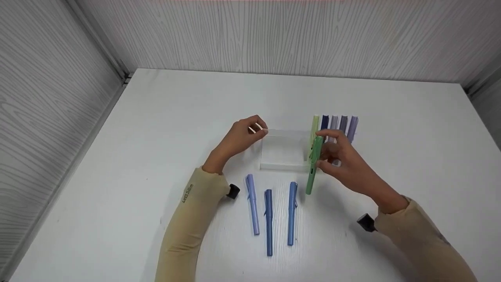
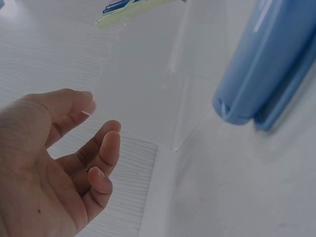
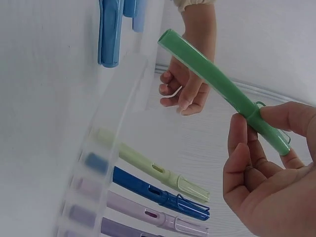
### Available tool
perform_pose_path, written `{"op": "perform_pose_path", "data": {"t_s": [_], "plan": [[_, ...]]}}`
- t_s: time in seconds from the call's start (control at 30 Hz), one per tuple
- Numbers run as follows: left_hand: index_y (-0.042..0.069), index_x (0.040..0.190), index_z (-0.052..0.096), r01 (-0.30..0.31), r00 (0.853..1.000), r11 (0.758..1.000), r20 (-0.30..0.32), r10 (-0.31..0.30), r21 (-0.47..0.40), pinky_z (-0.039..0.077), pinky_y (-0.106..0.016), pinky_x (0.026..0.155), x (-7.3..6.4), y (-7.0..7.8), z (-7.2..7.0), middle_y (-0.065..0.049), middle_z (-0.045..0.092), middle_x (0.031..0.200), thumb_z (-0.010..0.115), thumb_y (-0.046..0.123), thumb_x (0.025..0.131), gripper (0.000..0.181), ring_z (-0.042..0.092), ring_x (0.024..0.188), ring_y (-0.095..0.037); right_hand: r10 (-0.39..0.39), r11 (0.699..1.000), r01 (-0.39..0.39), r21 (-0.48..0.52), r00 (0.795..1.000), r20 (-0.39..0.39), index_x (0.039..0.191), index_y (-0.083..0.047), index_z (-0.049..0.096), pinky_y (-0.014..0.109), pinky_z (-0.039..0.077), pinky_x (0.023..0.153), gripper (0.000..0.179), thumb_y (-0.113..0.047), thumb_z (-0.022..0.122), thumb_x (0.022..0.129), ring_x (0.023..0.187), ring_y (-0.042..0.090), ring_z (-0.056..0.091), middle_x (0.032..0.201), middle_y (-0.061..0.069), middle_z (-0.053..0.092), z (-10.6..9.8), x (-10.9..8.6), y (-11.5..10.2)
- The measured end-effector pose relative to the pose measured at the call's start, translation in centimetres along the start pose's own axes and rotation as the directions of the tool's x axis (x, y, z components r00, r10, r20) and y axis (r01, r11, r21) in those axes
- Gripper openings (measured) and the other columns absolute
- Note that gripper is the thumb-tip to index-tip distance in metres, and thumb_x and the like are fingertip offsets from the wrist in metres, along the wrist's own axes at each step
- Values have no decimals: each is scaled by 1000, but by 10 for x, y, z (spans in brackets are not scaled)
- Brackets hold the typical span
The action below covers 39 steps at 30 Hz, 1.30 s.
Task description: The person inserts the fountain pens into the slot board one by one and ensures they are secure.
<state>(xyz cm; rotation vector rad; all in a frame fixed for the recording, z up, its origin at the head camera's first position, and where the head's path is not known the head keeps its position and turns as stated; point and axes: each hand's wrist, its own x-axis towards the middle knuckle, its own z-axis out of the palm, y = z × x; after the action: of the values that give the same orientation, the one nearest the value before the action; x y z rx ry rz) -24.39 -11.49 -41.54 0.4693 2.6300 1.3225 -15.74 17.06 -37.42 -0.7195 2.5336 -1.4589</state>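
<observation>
My right hand (image 1: 340,158) holds a green pen (image 1: 314,166) between thumb and fingers, tilted with its clip end up, over the right part of a clear pen box (image 1: 283,166). Several capped pens stand side by side in that part of the box, among them a pale yellow-green pen (image 3: 163,173), a dark blue pen (image 3: 158,195) and a lilac pen (image 3: 153,215). At the box's far left corner, my left hand (image 1: 242,135) pinches the edge with thumb and forefinger; its other fingers (image 2: 106,153) curl loosely beside the wall.
In front of the box, three pens lie on the white table (image 1: 117,176): a lavender pen (image 1: 253,205), a dark blue-grey pen (image 1: 269,223) and a blue pen (image 1: 292,213). Wood-grain panels (image 1: 274,39) enclose the table at the back and sides.
</observation>
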Motion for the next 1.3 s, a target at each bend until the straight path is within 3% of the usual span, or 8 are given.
{"op": "perform_pose_path", "data": {"t_s": [0.5,1.3], "plan": [[16,107,62,-5,1000,1000,-2,5,-3,50,-32,74,1,0,0,-7,67,106,58,29,97,18,63,88,-20,-73,994,62,-91,990,-124,137,-12,29,21,41,77,56,5,57,91,87,17,53,98,12,65,2,15,6],[15,107,62,-6,1000,1000,-8,6,4,50,-32,76,1,-2,2,-7,67,105,58,29,97,18,62,91,-22,-203,973,172,-152,955,-218,134,-14,35,22,39,73,52,4,60,91,82,13,52,101,9,63,11,32,23]]}}
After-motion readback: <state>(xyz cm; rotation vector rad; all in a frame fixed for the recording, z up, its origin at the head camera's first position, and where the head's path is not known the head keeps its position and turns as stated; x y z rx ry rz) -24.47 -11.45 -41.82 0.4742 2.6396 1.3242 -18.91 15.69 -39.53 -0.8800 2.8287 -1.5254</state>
